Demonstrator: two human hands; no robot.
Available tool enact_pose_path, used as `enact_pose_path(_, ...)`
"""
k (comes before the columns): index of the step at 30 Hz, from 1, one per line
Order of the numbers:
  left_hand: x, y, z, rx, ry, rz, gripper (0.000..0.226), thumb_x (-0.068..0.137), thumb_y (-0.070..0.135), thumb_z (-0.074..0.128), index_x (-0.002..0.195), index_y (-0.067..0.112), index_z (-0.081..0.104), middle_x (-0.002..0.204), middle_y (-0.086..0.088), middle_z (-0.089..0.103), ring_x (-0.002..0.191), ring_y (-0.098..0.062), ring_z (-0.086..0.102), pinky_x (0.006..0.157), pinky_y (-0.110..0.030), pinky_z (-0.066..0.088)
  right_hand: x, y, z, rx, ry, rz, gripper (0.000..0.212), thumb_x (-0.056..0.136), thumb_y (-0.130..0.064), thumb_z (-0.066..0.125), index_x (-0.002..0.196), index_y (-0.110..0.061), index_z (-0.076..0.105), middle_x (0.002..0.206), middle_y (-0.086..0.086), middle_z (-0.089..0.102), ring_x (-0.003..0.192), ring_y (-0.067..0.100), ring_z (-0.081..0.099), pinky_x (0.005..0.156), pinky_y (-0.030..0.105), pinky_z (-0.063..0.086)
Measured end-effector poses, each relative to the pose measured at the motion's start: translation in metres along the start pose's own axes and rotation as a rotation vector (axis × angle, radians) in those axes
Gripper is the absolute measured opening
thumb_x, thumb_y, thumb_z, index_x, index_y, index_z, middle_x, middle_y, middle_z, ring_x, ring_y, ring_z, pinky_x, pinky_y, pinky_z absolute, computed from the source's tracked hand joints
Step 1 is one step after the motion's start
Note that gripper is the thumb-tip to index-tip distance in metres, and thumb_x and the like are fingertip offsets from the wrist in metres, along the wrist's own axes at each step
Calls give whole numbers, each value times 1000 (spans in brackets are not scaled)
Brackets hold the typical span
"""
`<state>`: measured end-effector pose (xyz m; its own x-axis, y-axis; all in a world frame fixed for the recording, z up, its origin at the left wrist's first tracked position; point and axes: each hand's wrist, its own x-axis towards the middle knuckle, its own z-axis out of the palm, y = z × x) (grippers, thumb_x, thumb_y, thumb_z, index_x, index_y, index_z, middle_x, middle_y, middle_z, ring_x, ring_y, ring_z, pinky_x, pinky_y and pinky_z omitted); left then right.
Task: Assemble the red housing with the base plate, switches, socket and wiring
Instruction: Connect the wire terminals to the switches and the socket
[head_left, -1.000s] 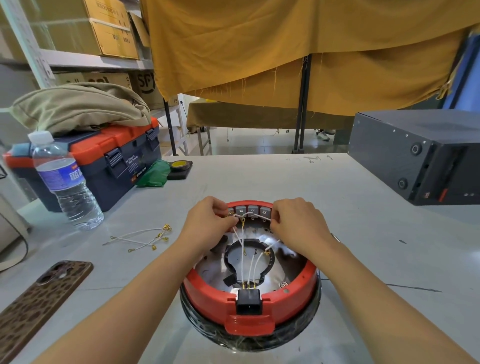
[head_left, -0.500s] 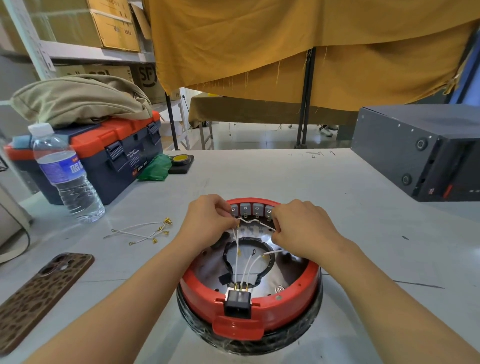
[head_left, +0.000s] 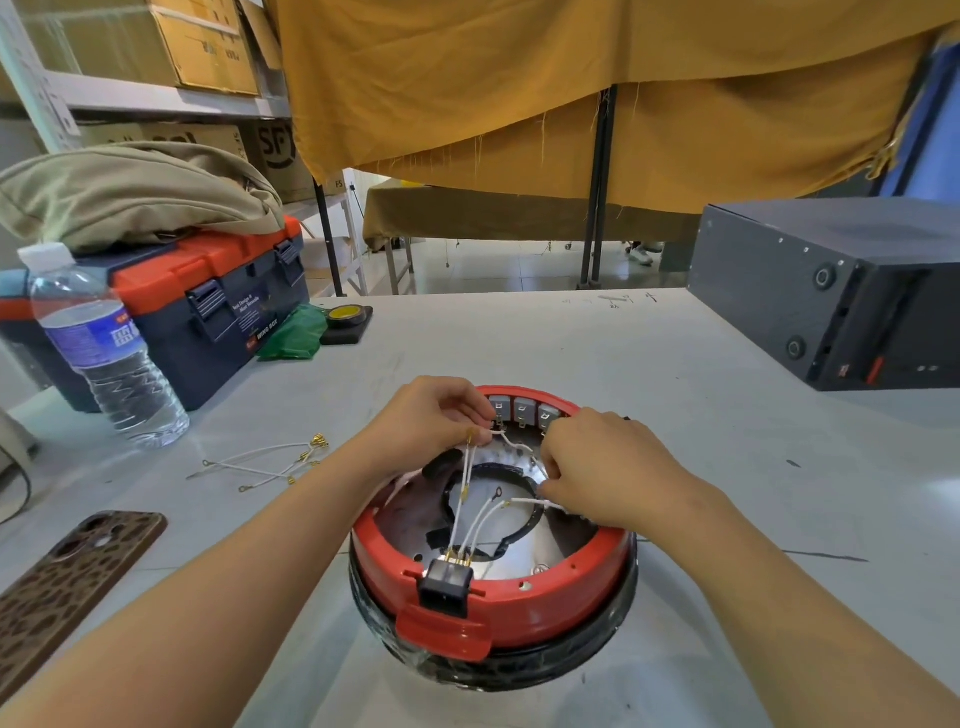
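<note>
The round red housing (head_left: 545, 608) sits upside down on a black wrapped body in the middle of the table. Inside lies the shiny base plate (head_left: 540, 545) with a black ring. A black socket (head_left: 445, 584) sits in the near rim, and white wires (head_left: 480, 519) rise from it. Grey switches (head_left: 523, 408) line the far rim. My left hand (head_left: 431, 421) pinches a short white wire (head_left: 511, 441) at the leftmost switch. My right hand (head_left: 597, 462) pinches the same wire's other end by the right switches, covering them partly.
Loose white wires with gold terminals (head_left: 275, 462) lie left of the housing. A water bottle (head_left: 104, 353), a blue-and-orange toolbox (head_left: 208, 301) and a phone in a patterned case (head_left: 67, 577) stand on the left. A dark metal box (head_left: 831, 291) occupies the back right.
Both hands stay at the far rim with the short wire. The wire's middle now sags lower between them, and the view has shifted slightly.
</note>
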<state>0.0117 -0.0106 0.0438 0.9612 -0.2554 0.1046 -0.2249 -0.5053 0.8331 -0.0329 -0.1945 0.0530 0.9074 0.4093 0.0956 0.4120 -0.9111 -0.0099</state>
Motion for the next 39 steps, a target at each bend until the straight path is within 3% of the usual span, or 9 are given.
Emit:
enact_pose_path(3,5,0,-1,-2,-72,23,19,76,-4,72,85,12,67,79,-5,68,71,-8,63,72,-17,52,-3,-2,2,21,19,8,39,85,-24,55,58,-22,28,63,-5,27,70,25,35,60,29,26)
enact_pose_path(6,8,-2,-2,-32,-92,23,21,76,-3,73,83,16,67,78,-2,69,72,-9,65,72,-17,52,-1,2,-3,55,19,14,38,86,-24,55,57,-20,30,63,-3,29,67,25,36,50,29,22)
enact_pose_path(10,10,-5,-1,-51,-87,28,22,75,-2,74,81,17,67,74,1,68,69,-6,64,71,-17,51,14,18,-12,207,72,46,13,85,-21,60,72,-20,62,75,3,58,76,26,58,63,31,46)
enact_pose_path(13,10,-5,0,-56,-86,39,22,74,-4,74,81,16,67,73,0,68,67,-3,64,68,-14,50,31,31,-10,391,157,44,7,84,-19,65,88,-19,71,83,-5,60,87,18,61,74,27,44)
enact_pose_path(16,11,-6,-1,-66,-76,38,22,74,-5,73,81,15,67,73,-1,68,67,-5,63,70,-15,52,49,37,-4,496,145,37,29,83,-27,68,111,-22,63,110,-1,55,103,15,54,79,23,36)
enact_pose_path(20,11,-6,-1,-41,-66,31,21,75,-4,72,83,14,66,77,-5,68,69,-8,64,72,-17,53,60,37,11,638,-40,61,67,82,-35,70,140,-27,37,143,3,42,129,18,42,97,25,33)
enact_pose_path(26,11,-4,0,8,-9,8,23,73,-5,74,83,12,62,78,-6,66,72,-17,65,76,-26,54,62,37,21,539,-11,107,41,93,-23,56,133,-22,47,130,5,56,113,22,52,81,22,34)
enact_pose_path(32,10,2,-4,60,58,-44,26,69,-3,77,87,9,63,77,-4,66,63,-11,65,63,-12,52,59,35,21,506,5,116,37,96,-23,51,133,-22,47,126,6,58,109,23,53,77,24,34)
enact_pose_path(39,10,7,-3,8,79,-137,21,75,-11,66,89,5,67,70,-4,68,58,-6,66,61,-14,52,56,27,23,579,38,212,34,95,-19,49,129,-20,49,123,9,59,106,26,54,75,25,36)
